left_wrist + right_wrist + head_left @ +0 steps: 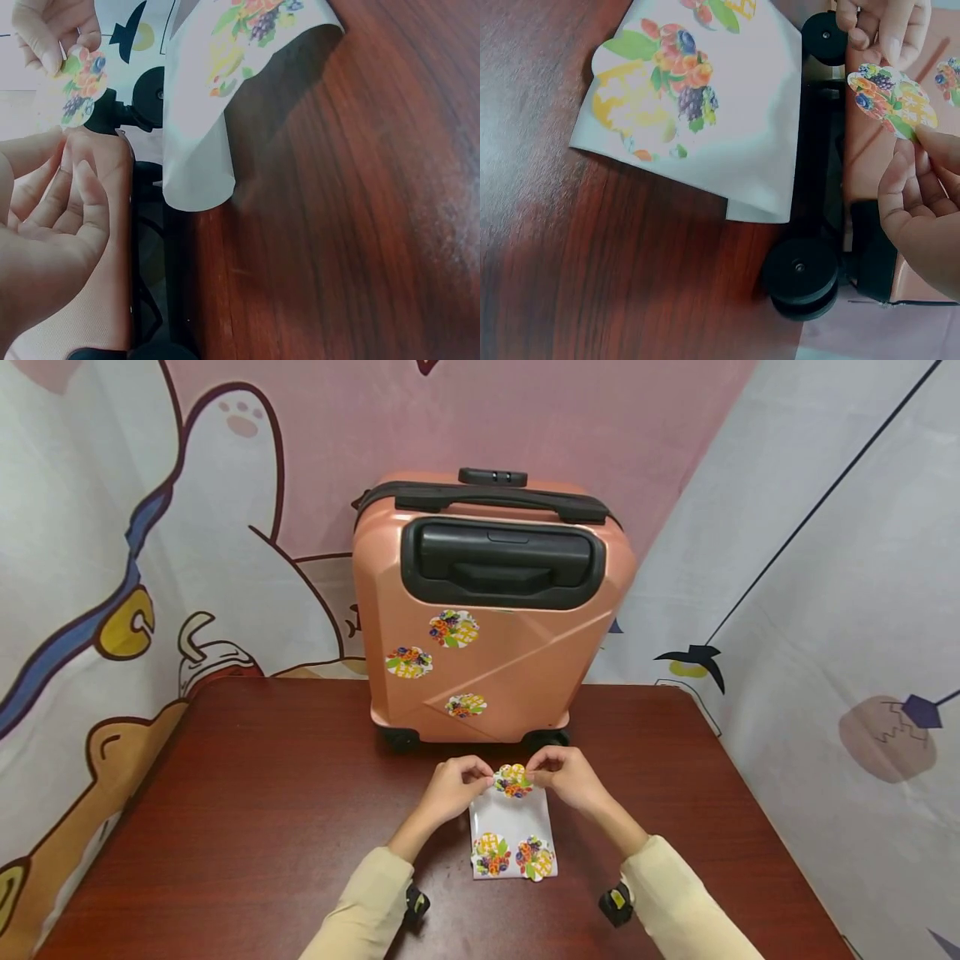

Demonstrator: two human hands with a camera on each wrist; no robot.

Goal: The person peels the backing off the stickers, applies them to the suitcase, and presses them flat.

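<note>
Between my two hands, a fruit-print sticker (513, 781) with a scalloped outline is stretched out. My left hand (455, 785) pinches its left edge between thumb and finger; my right hand (572, 779) pinches the opposite edge. In the right wrist view the sticker (892, 101) is off the sheet, held in front of the suitcase. Below it lies a white backing sheet (510, 814), bearing two more fruit stickers near its close edge. The sheet's far end (199, 180) curls, as the left wrist view shows.
A salmon-pink suitcase (510, 652) stands upright at the table's back, on black wheels (800, 274). Three fruit stickers sit on its front, left of centre, below the black handle recess (502, 564). Behind the brown wooden table (262, 810) hangs a cartoon-print cloth (600, 427).
</note>
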